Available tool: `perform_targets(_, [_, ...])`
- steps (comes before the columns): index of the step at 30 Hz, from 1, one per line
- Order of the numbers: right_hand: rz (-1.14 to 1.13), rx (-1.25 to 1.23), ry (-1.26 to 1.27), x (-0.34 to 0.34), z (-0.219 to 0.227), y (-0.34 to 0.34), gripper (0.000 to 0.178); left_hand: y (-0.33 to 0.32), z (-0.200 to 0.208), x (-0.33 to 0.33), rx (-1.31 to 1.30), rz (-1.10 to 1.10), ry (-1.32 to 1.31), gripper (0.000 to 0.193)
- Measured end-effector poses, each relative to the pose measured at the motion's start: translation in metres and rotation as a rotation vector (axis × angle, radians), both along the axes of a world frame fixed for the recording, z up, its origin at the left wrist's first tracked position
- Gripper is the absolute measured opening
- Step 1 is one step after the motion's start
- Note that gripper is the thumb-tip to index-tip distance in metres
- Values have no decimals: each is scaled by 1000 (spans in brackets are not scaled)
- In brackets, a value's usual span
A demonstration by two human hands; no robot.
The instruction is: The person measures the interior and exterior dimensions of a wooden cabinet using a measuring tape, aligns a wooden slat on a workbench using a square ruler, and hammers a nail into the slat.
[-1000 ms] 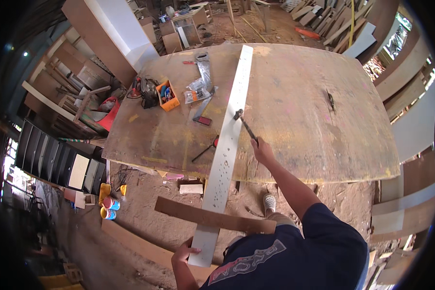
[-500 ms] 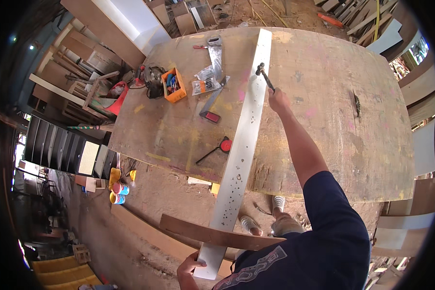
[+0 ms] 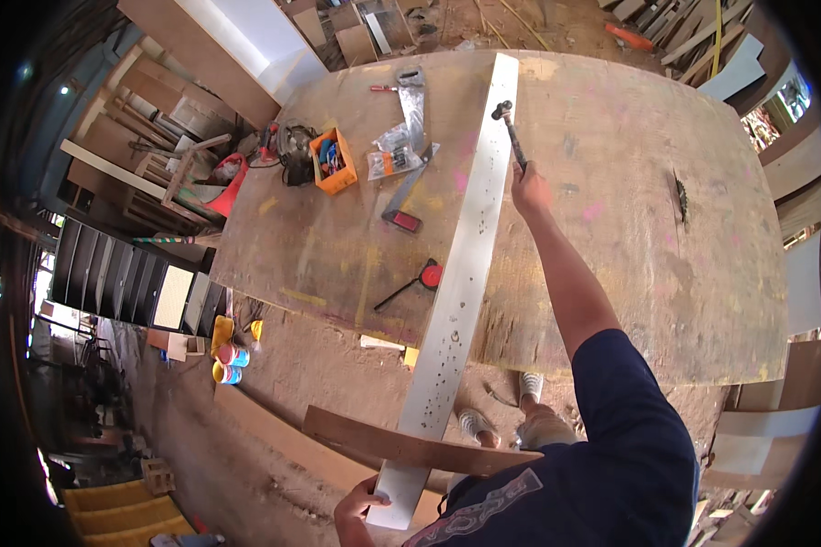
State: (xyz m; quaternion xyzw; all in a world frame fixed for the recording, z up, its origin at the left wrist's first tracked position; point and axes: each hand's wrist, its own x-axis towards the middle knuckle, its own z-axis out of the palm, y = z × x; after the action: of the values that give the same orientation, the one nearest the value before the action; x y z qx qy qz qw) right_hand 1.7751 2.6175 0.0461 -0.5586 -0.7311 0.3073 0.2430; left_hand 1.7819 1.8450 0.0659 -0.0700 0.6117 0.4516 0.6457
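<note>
A long white board (image 3: pixel 470 255), dotted with dark spots and holes, runs from the far side of the table to beside my body. My left hand (image 3: pixel 360 504) grips its near end, thumb on the top face. My right hand (image 3: pixel 531 190) is closed around the handle of a hammer (image 3: pixel 514 137). The hammer's dark head is over the board's far part; whether it touches the surface I cannot tell. Close to my body, a brown wooden strip (image 3: pixel 410 444) lies across the white board.
On the wooden table (image 3: pixel 602 264) are a tape measure (image 3: pixel 430 274), a square (image 3: pixel 409 191), a handsaw (image 3: pixel 412 105), plastic bags (image 3: pixel 392 155), an orange box of tools (image 3: pixel 332 160) and a circular saw blade (image 3: pixel 680 197). Paint cans (image 3: pixel 232 357) stand on the floor at left.
My right hand and the hammer have shifted a little farther along the board, away from me. The whole view has moved slightly. My left hand keeps its hold.
</note>
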Motion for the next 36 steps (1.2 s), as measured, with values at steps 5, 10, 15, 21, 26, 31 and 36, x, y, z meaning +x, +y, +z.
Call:
perform_targets(5, [54, 22, -104, 2, -12, 12, 49, 9, 5, -4, -40, -31, 33, 77])
perform_targets(10, [25, -41, -71, 0, -27, 11, 52, 6, -2, -9, -6, -4, 3, 74])
perform_targets(15, [23, -33, 158, 26, -63, 17, 51, 22, 21, -18, -10, -13, 21, 74])
perform_targets(21, [-69, -172, -32, 11, -81, -100, 61, 34, 91, -14, -58, 10, 173, 75])
perform_targets(26, [431, 377, -140, -10, -104, -134, 71, 47, 137, -27, -123, -173, 363, 78])
perform_targets(31, [805, 372, -157, -33, -110, -199, 67, 35, 137, -23, -110, -321, 533, 79])
perform_targets(36, [736, 441, -398, -18, -113, -219, 64, 61, 145, -13, -122, -488, 660, 84])
